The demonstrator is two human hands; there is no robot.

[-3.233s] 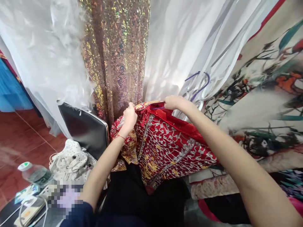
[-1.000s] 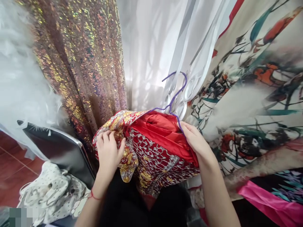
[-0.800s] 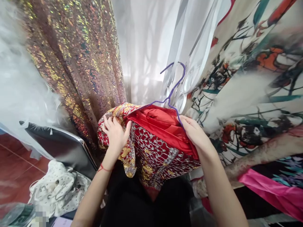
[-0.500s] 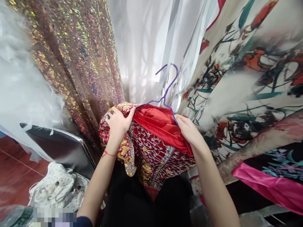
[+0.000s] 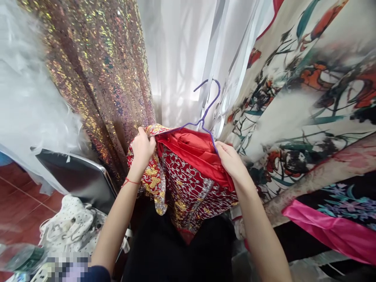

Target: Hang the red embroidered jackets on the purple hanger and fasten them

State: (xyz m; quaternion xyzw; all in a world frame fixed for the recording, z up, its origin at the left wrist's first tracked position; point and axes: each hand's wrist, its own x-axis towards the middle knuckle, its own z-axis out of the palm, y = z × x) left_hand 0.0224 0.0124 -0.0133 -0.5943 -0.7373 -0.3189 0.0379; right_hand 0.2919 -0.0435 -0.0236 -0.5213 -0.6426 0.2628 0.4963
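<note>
A red garment [image 5: 188,184] with gold and silver embroidery and a shiny red lining [image 5: 190,147] lies over my lap, its neck opening facing up. Inside the opening sits a purple hanger [image 5: 192,124], its hook pointing away from me. My left hand [image 5: 143,148] is closed on the garment's left shoulder, the fingers curled over the embroidered cloth. At the other side my right hand [image 5: 230,159] pinches the hanger's right arm at the edge of the lining. The hanger's lower part is hidden inside the cloth.
A sequined gold-pink cloth [image 5: 102,70] hangs ahead on the left, beside white feathery fabric [image 5: 38,86]. Flower-printed cloth [image 5: 293,117] hangs on the right above a pink satin piece [image 5: 329,231]. Left of me are a black chair back [image 5: 78,178], dotted white cloth [image 5: 70,225] and a plastic bottle [image 5: 22,256].
My left hand has slid slightly left and its spread fingers have closed on the garment's shoulder. The left shoulder cloth is pulled outward. My right hand keeps its pinch, shifted slightly left.
</note>
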